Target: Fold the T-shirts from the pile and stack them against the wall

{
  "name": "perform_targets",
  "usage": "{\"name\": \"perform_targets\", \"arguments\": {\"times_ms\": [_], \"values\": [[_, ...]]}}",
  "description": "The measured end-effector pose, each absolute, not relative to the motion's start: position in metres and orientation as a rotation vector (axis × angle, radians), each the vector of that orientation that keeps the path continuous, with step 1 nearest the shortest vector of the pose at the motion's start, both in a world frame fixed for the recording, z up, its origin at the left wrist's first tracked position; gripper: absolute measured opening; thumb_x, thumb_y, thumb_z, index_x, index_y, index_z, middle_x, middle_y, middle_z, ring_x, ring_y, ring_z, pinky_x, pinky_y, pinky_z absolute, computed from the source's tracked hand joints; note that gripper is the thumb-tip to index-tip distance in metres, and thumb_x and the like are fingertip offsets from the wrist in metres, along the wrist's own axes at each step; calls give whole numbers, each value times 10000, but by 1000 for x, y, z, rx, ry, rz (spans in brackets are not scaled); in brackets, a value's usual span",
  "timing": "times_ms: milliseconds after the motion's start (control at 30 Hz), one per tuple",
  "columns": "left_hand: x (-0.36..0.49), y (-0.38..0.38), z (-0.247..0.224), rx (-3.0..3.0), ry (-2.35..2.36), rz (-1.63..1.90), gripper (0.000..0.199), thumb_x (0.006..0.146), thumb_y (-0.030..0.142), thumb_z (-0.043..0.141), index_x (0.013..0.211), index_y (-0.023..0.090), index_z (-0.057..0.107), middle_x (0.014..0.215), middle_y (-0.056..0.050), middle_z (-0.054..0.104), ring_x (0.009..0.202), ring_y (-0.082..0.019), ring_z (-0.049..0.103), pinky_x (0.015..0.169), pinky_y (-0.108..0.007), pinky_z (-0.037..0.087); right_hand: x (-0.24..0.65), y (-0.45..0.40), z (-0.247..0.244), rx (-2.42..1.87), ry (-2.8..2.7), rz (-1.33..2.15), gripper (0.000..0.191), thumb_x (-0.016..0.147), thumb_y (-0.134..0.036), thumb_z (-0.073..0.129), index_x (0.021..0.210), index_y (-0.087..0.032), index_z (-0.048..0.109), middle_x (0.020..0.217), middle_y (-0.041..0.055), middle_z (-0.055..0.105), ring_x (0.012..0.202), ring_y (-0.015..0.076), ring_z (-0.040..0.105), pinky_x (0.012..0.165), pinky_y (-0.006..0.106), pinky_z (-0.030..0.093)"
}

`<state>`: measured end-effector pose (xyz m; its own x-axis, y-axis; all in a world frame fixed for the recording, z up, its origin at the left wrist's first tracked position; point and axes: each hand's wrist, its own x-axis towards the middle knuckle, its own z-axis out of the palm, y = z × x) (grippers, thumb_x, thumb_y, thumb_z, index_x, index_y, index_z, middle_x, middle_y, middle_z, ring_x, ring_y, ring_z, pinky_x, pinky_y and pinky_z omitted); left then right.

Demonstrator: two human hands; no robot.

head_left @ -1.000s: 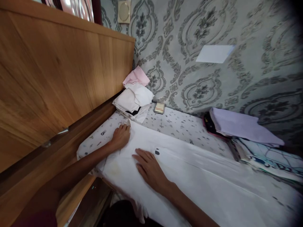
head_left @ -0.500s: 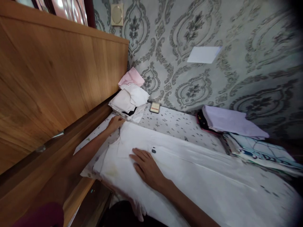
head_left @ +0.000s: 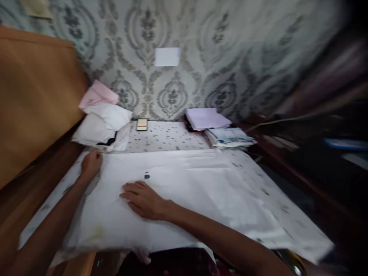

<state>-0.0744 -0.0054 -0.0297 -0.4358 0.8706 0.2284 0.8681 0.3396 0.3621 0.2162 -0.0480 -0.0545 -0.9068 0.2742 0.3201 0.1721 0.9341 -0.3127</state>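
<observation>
A wide white garment lies spread over a table cover with small dark prints. It has a small dark mark and a yellowish stain near its near left part. My left hand is closed at the garment's far left corner, its fingertips pinching the edge. Flat on the white fabric, left of its middle, rests my right hand, with fingers stretched out and nothing held. Part of the garment's near edge hangs over the table's front, where my lap shows dark below.
Stacked white cloths with a pink cloth stand at the back left by a wooden cabinet. A phone lies at the wall. Folded lilac fabric and patterned cloths are piled at the back right.
My view has swung to the right, bringing the table's right end into sight. Both hands keep about the same places on the white garment.
</observation>
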Motion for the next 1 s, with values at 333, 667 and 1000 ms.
{"name": "perform_targets", "arguments": {"times_ms": [333, 667, 1000], "values": [[-61, -6, -60, 2455, 2197, 540, 527, 876, 465, 278, 1146, 180, 630, 1230, -154, 681, 1207, -314, 604, 1076, -450, 456, 345, 65, -54, -1318, -2467, 327, 434, 1024, -294, 436, 1424, -146, 516, 1533, 169, 468, 1438, 252, 403, 1180, 492, 296], [-91, -6, -102, 2364, 2219, 463, 623, 900, 448, 344, 1510, 325, 357, 1472, -101, 559, 1403, -317, 468, 1066, -580, 442, 524, 107, -64, -2002, -2215, 172, 540, 1046, -415, 335, 1527, -174, 386, 1625, 127, 328, 1514, 256, 257, 1219, 496, 196], [-76, -10, -88, 2307, 2337, 339, 614, 897, 452, 261, 1386, 196, 530, 1479, -135, 543, 1411, -253, 464, 1099, -463, 431, 520, 105, -60, -1877, -2169, -2, 459, 1010, -250, 362, 1420, -103, 505, 1506, 200, 487, 1404, 293, 422, 1188, 499, 240]]}}
